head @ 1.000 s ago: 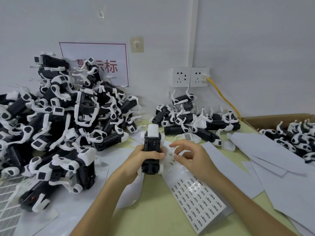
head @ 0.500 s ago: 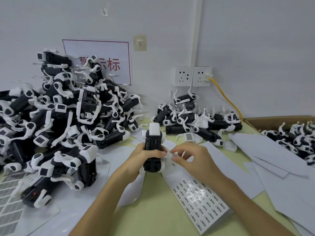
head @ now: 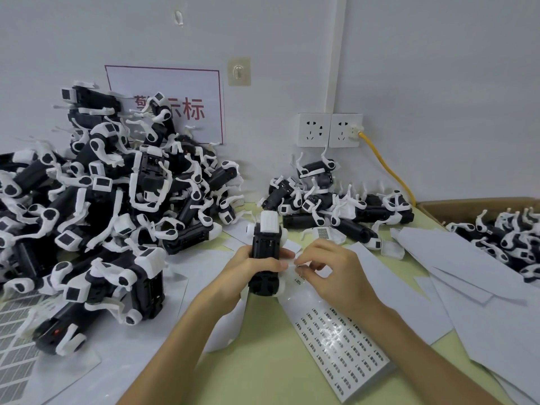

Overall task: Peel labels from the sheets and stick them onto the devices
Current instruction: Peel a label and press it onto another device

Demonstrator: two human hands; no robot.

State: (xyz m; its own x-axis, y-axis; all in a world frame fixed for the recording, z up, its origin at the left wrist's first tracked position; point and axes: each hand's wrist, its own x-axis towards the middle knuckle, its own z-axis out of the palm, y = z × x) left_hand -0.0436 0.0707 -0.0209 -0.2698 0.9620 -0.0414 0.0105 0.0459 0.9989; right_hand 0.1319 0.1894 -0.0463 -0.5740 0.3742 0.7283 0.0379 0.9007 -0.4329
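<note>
The left hand [head: 255, 268] has its grip wrapped around a black plastic device with white end caps [head: 267, 244]. It holds the device just above the pale green tabletop [head: 263, 372], a little left of centre, long axis pointing away towards the wall. The thumb lies across the device's near half.

Just right of it, the right hand [head: 333, 273] is curled, its grip narrow. Thumb and forefinger pinch a small pale label [head: 295, 262] close beside the device. The label is too small to tell whether it is fully free of its backing.

Under that hand lies a long white sheet printed with rows of small dark labels [head: 342, 343], running from the centre towards the near right.

A large heap of black-and-white devices [head: 102, 206] fills the left side, up against a white wall sign with red characters [head: 187, 109]. A smaller heap of the same devices [head: 336, 206] lies far centre, below two white wall sockets [head: 330, 130] with a yellow cable [head: 385, 168] plugged in. At the far right, a brown cardboard box [head: 467, 203] holds more devices. Blank white backing sheets [head: 482, 290] overlap between the box and the label sheet. A sheet of grey rectangular stickers [head: 14, 346] lies at the near left.
</note>
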